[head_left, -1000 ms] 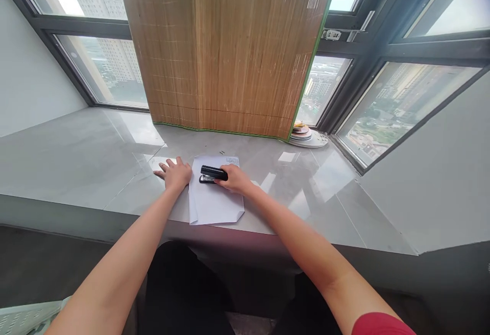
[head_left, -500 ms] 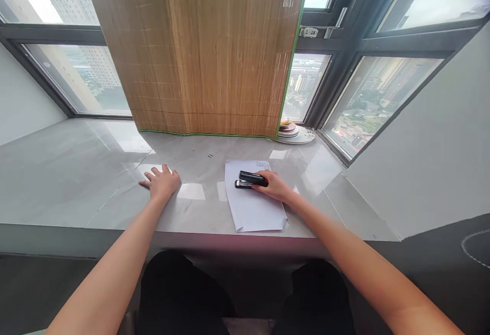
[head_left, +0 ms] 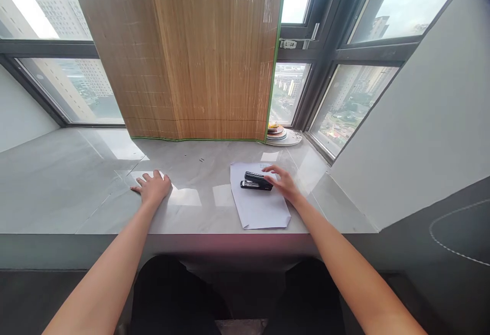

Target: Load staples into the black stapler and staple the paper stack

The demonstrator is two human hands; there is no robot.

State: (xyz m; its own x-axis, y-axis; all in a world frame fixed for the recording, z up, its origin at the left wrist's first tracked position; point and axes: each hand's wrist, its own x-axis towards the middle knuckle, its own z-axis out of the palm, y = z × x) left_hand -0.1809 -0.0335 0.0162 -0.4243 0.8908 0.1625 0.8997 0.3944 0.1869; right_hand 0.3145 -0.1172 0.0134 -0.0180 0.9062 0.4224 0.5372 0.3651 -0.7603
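A black stapler (head_left: 255,182) lies on a stack of white paper (head_left: 262,210) on the grey sill. Just at the stapler's right end is my right hand (head_left: 282,181), its fingers apart and no longer wrapped round it. Whether a fingertip still touches the stapler is hard to tell. My left hand (head_left: 153,189) rests flat on the sill to the left, fingers spread, holding nothing.
Behind the sill hangs a bamboo blind (head_left: 202,59) with a green edge. Stacked plates (head_left: 283,137) stand in the back right corner by the window. Two tiny staple-like bits (head_left: 201,160) lie mid-sill. The sill's front edge runs above my knees.
My right hand has let go of the stapler, and its fingers have opened. The stapler now rests on the paper. The view has shifted a little; my left hand stays on the sill.
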